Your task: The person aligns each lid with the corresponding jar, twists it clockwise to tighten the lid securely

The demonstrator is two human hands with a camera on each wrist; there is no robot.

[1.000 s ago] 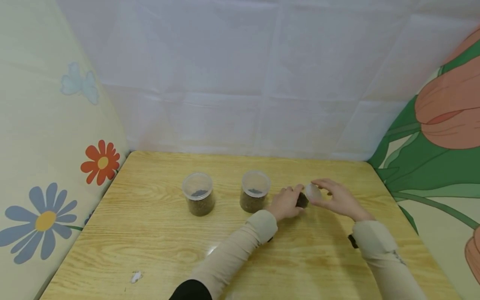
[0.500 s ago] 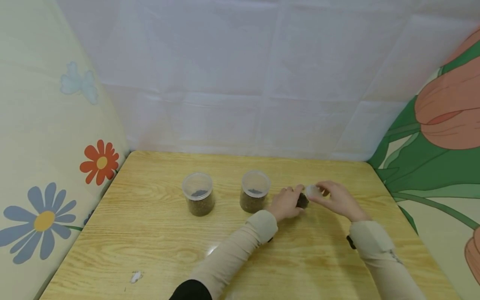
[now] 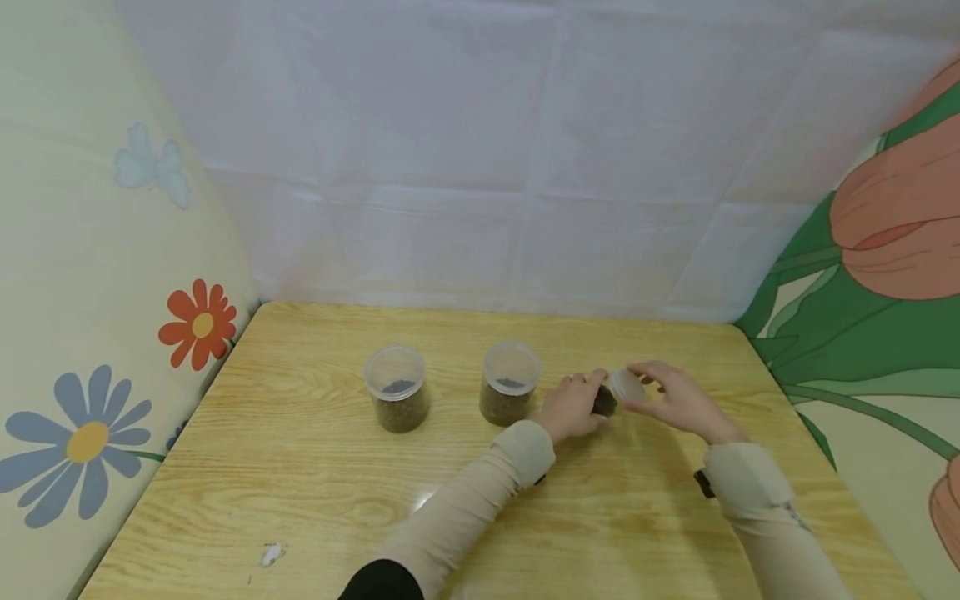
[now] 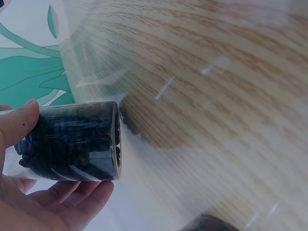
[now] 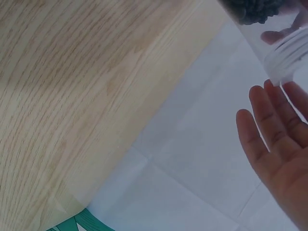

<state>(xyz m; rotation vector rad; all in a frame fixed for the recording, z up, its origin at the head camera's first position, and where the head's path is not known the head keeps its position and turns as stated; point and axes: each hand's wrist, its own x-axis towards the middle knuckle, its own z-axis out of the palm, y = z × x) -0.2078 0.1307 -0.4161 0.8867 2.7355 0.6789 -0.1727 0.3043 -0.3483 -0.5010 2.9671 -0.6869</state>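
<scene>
My left hand [image 3: 573, 407] grips a clear plastic jar [image 4: 72, 142] round its side. Dark, bean-like pieces partly fill the jar; in the head view it leans to the right. Whether its base touches the table, I cannot tell. At its mouth, the thumb and forefinger of my right hand [image 3: 678, 402] span a whitish round lid [image 3: 627, 386], with the other fingers spread behind. The right wrist view shows a ridged, translucent ring [image 5: 288, 53] near the right fingertips; the thumb there is out of sight.
Two more clear jars, the left one [image 3: 397, 400] and the middle one [image 3: 507, 396], stand upright on the wooden table [image 3: 315, 467], each partly filled with brown contents. A pale worn spot [image 3: 273, 554] marks the table's front left. A white cloth [image 3: 450, 208] hangs behind.
The right hand's fingers drew in slightly around the lid and wrist shifted left, then spread and shifted back. The left hand and its jar have stayed put.
</scene>
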